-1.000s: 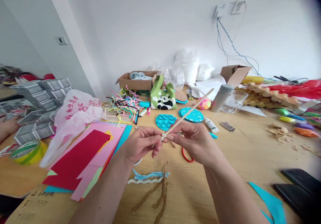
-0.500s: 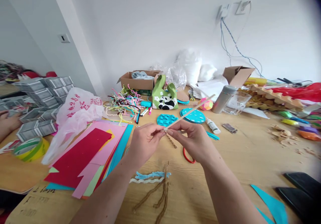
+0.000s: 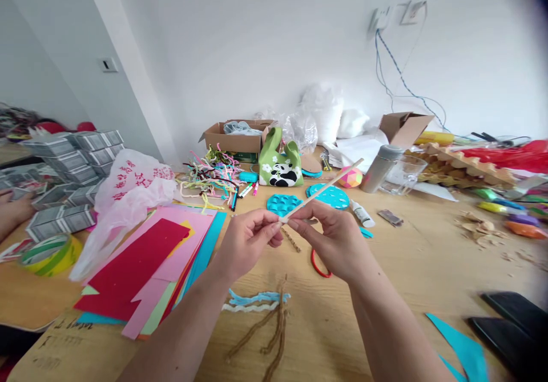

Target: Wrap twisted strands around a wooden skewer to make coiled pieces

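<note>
Both of my hands meet above the middle of the wooden table (image 3: 411, 268). My right hand (image 3: 336, 239) pinches the near end of a thin pale wooden stick (image 3: 325, 188) that slants up to the right. My left hand (image 3: 246, 239) pinches a short brown pipe cleaner (image 3: 291, 239) at the stick's near end; the piece hangs down between the hands. Below my wrists lie brown pipe cleaners (image 3: 274, 330), a blue one (image 3: 257, 297) and a white one (image 3: 248, 308). A red ring (image 3: 319, 265) lies under my right hand.
Stacked coloured foam sheets (image 3: 149, 262) and a plastic bag (image 3: 128, 188) lie left. Teal embossed discs (image 3: 283, 204), a panda bag (image 3: 280, 168), a glue tube (image 3: 362, 213), a steel bottle (image 3: 379, 168) and cardboard boxes (image 3: 235, 136) stand behind. Another person's hand (image 3: 12, 213) rests at far left.
My hands have shifted slightly up and left with the stick, which tilts a little lower. The brown pipe cleaner now hangs more plainly below the stick's end.
</note>
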Tool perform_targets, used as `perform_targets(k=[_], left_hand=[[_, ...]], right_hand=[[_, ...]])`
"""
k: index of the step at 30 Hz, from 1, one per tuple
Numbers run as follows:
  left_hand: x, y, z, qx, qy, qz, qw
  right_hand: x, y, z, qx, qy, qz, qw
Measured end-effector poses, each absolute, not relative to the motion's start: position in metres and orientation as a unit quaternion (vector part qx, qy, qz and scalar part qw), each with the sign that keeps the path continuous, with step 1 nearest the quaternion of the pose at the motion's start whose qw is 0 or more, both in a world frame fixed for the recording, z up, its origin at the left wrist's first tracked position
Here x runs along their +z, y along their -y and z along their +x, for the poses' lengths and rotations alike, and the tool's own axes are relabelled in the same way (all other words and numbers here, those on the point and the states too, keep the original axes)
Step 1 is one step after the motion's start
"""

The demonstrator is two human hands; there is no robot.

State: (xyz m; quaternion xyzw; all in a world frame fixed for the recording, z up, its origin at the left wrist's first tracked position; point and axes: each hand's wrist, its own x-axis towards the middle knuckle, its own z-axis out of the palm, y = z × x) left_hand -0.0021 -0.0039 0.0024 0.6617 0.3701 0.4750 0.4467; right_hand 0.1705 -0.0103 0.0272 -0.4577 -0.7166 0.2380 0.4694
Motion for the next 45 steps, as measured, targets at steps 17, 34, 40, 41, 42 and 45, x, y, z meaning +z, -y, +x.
perform_targets(k=[17, 34, 40, 41, 42, 45], left_hand=[[0.006, -0.002, -0.018, 0.360, -0.252, 0.581, 0.685], [0.005, 0.007, 0.000, 0.517, -0.416, 0.726, 0.179], [0.003, 0.007, 0.000, 0.505, -0.420, 0.736, 0.163], [0.003, 0.007, 0.000, 0.500, -0.422, 0.736, 0.175], [0.003, 0.007, 0.000, 0.496, -0.422, 0.733, 0.199], [0.003, 0.006, -0.001, 0.481, -0.399, 0.699, 0.349]], right_hand=[[0.029, 0.017, 0.176, 0.294, 0.740, -0.405, 0.451], [0.019, 0.003, 0.176, 0.338, 0.697, -0.466, 0.429], [0.017, 0.001, 0.176, 0.387, 0.699, -0.428, 0.422], [0.017, 0.001, 0.176, 0.388, 0.699, -0.424, 0.425], [0.017, 0.001, 0.176, 0.381, 0.699, -0.425, 0.430], [0.019, 0.004, 0.176, 0.336, 0.704, -0.439, 0.445]])
